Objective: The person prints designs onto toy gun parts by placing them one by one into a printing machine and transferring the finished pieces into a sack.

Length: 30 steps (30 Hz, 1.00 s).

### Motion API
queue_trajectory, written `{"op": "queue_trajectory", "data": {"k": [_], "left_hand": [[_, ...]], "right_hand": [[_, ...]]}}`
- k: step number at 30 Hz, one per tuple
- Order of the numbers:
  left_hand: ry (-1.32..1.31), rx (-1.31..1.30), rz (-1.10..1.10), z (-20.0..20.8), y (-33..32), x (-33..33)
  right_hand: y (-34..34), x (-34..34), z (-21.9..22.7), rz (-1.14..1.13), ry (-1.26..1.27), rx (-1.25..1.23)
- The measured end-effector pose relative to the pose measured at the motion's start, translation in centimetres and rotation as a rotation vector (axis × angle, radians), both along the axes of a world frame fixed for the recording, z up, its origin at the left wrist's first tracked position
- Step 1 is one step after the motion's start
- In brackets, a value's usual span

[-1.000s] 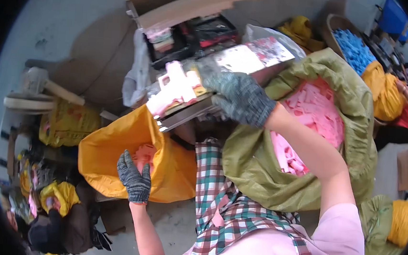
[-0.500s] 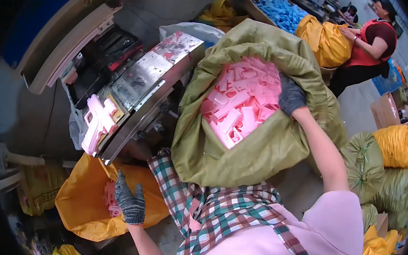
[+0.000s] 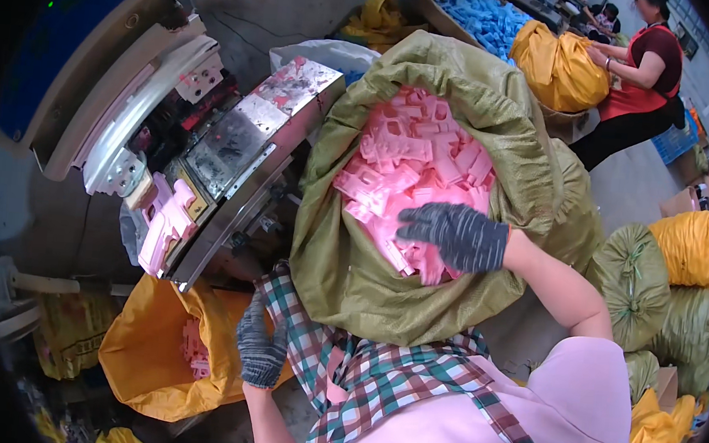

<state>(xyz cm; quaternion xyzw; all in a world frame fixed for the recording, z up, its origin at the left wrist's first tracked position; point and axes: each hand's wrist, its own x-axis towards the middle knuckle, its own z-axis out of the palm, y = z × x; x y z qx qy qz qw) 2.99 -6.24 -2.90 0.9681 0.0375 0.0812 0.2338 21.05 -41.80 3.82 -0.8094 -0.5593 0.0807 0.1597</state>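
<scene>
My right hand [image 3: 457, 236], in a dark grey knitted glove, reaches over a green woven sack [image 3: 398, 308] full of pink plastic toy-gun parts [image 3: 398, 148]. Its fingers are stretched out and touch or hover just above the parts; nothing shows in its grip. In a matching glove, my left hand [image 3: 262, 343] stands upright between an orange sack [image 3: 134, 371] and my checked apron [image 3: 408, 384], fingers extended and holding nothing visible. On the metal bed of a machine [image 3: 236, 141] at the left lies a pink toy-gun piece [image 3: 167, 222].
More pink parts [image 3: 196, 349] lie inside the orange sack. Tied green [image 3: 629, 272] and yellow sacks [image 3: 685, 248] are stacked at the right. At the back, a person [image 3: 645, 69] in a red apron handles a yellow sack [image 3: 560, 67] beside a bin of blue parts [image 3: 483, 19].
My right hand has moved from the sack's right inner side to over the front of the parts. My left hand has shifted right, toward my apron. The machine's pale upper part now shows above the bed.
</scene>
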Motion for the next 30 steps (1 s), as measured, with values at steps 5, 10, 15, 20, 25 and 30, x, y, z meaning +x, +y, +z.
{"op": "queue_trajectory", "data": {"k": [5,10,15,20,25,30], "left_hand": [[-0.124,-0.428,-0.152,1.2,-3.9,2.1],[0.040,-1.163,-0.168,2.5,-6.9,1.9],[0.057,-1.581,0.081,2.5,-4.1,0.8],[0.053,-1.311,0.160,2.6,-3.1,0.8],[-0.834,-0.341,0.313,6.8,-0.9,4.4],[-0.660,0.308,0.275,10.9,6.8,7.4]], "right_hand": [[6.7,-3.1,3.4,0.105,-0.014,0.426],[11.0,-5.5,5.4,0.026,0.550,0.577],[10.3,-3.1,6.6,0.058,0.238,0.344],[10.0,-2.6,4.3,0.256,-0.232,0.476],[10.8,0.6,6.8,-0.008,0.103,0.656],[9.5,1.4,6.1,-0.118,0.127,0.669]]}}
